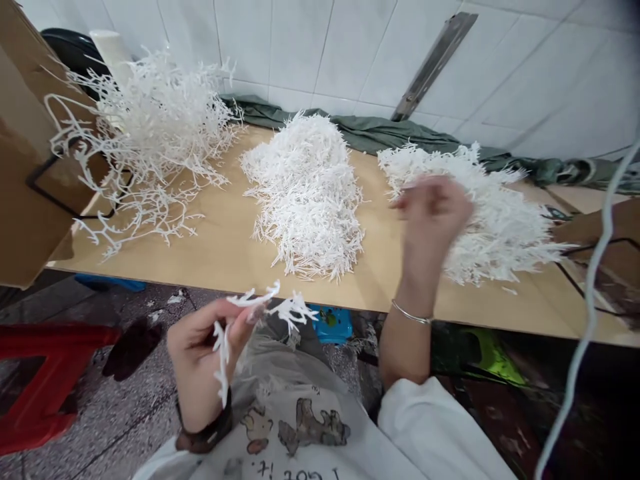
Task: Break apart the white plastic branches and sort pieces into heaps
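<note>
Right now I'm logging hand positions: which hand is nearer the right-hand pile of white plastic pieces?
Right. The right hand is raised in front of the right-hand pile, overlapping it. The left hand is below the table edge, holding a white branched piece.

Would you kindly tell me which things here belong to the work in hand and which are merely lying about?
In hand: white plastic sprig in left hand; right pile under right hand; middle pile; branch frames.
Lying about: red stool; green cloth; cardboard box.

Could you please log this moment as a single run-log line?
left hand: holds white branched plastic sprig | right hand: blurred, at right pile | table: middle pile, tangled left pile
</note>
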Action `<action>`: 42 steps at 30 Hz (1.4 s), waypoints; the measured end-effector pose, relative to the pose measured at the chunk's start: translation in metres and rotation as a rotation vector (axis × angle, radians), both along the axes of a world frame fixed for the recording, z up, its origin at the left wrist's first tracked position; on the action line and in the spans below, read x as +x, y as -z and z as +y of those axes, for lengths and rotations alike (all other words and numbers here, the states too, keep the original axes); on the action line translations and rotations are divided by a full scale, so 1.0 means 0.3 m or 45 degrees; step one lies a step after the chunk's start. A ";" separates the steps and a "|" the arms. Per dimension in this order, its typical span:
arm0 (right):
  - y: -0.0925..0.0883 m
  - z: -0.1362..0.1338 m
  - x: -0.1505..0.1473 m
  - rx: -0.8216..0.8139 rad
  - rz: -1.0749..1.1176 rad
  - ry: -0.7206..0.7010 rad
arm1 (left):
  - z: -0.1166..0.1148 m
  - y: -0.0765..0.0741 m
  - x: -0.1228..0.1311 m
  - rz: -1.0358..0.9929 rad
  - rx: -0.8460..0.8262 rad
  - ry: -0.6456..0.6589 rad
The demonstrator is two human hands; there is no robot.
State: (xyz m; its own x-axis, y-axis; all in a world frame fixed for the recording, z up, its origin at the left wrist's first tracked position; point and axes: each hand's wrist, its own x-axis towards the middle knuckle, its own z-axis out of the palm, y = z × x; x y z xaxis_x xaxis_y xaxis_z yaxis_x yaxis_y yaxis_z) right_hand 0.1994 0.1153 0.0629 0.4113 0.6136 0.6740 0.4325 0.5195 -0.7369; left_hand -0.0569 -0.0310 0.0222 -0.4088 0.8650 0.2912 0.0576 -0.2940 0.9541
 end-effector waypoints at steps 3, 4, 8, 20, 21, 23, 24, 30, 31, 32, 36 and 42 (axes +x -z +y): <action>0.091 0.075 -0.031 -0.399 -0.592 -0.047 | 0.054 0.020 0.039 -0.155 0.003 0.058; 0.115 0.087 -0.046 -0.488 -0.753 -0.053 | 0.073 0.027 0.054 -0.198 -0.037 0.116; 0.132 0.046 -0.093 -0.318 -0.704 -0.118 | 0.123 0.043 0.098 -0.360 -0.146 0.295; 0.106 -0.299 -0.253 -0.089 -0.831 -0.948 | 0.076 0.064 0.111 -0.442 -0.217 0.641; 0.107 -0.302 -0.255 -0.080 -0.825 -0.959 | 0.074 0.067 0.108 -0.464 -0.251 0.725; 0.106 -0.307 -0.250 -0.136 -0.766 -0.983 | 0.074 0.068 0.103 -0.458 -0.309 0.870; 0.104 -0.311 -0.245 -0.208 -0.715 -1.009 | 0.074 0.067 0.099 -0.428 -0.329 0.926; 0.094 -0.342 -0.197 -0.845 -0.252 -1.713 | 0.075 0.060 0.091 -0.522 -0.386 1.229; 0.101 -0.347 -0.194 -0.909 -0.122 -1.795 | 0.075 0.060 0.098 -0.645 -0.384 1.293; 0.112 -0.352 -0.195 -0.958 0.042 -1.847 | 0.076 0.060 0.109 -0.782 -0.384 1.363; 0.187 -0.366 -0.230 -0.842 0.819 -1.910 | 0.078 0.059 0.170 -1.282 -0.413 1.515; 0.259 -0.355 -0.282 -0.499 1.083 -1.911 | 0.071 0.064 0.210 -1.436 -0.401 1.411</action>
